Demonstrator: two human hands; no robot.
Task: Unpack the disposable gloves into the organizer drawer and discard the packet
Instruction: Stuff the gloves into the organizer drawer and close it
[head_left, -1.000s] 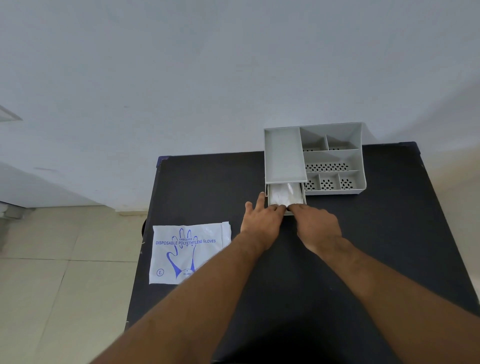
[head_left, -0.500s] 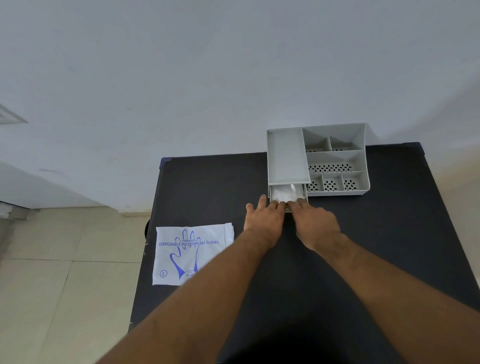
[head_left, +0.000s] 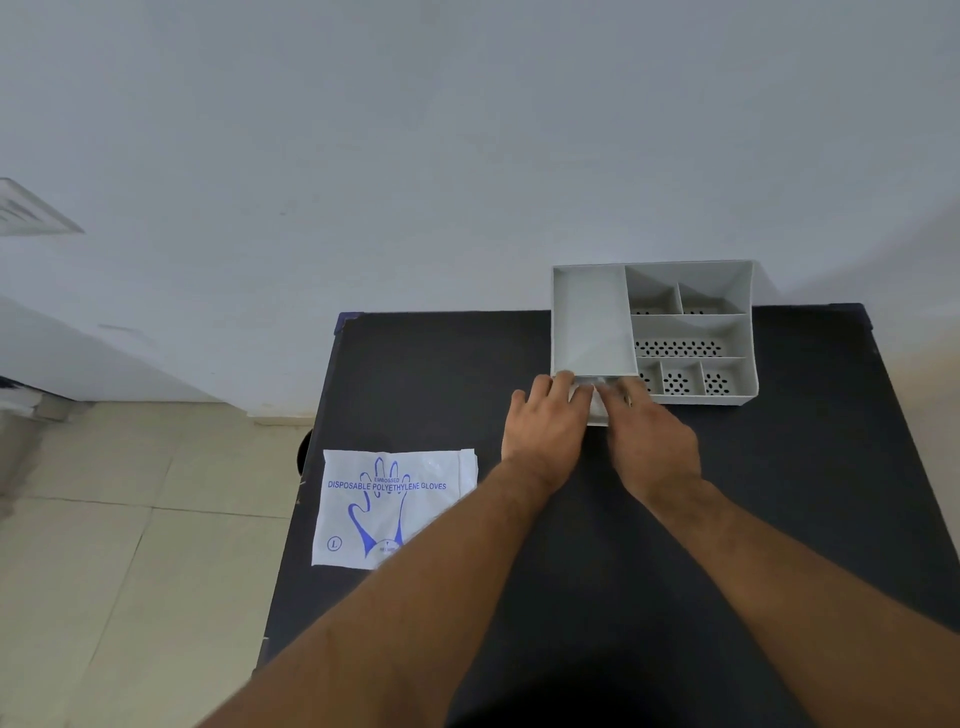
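We are pressing both hands against the front of the organizer's drawer (head_left: 597, 415), which is standing only a little way out of the grey organizer (head_left: 592, 322) at the far side of the dark worktop (head_left: 779, 493). The left hand (head_left: 545, 431) is lying flat with straight fingers at the drawer's left corner, gripping nothing. The right hand (head_left: 649, 441) is likewise flat, its fingertips on the drawer front. Between the fingertips a pale, blurred patch is showing, which we are taking for the gloves (head_left: 596, 388) inside the drawer.

We are judging 3 risks:
- The thin film could be bunching at the opening and jamming under the housing as the drawer goes in.
- The light organizer could be sliding toward the wall instead of the drawer closing, since neither hand is bracing it.
- The empty packet (head_left: 389, 504) is lying flat close by the worktop's left edge, and a sweep of the left forearm could send it to the tiled floor (head_left: 130, 519).

We are counting 2 hands, 1 organizer, 1 drawer, 1 packet, 1 long plain tray and 6 perforated compartments. We cannot count the gloves.
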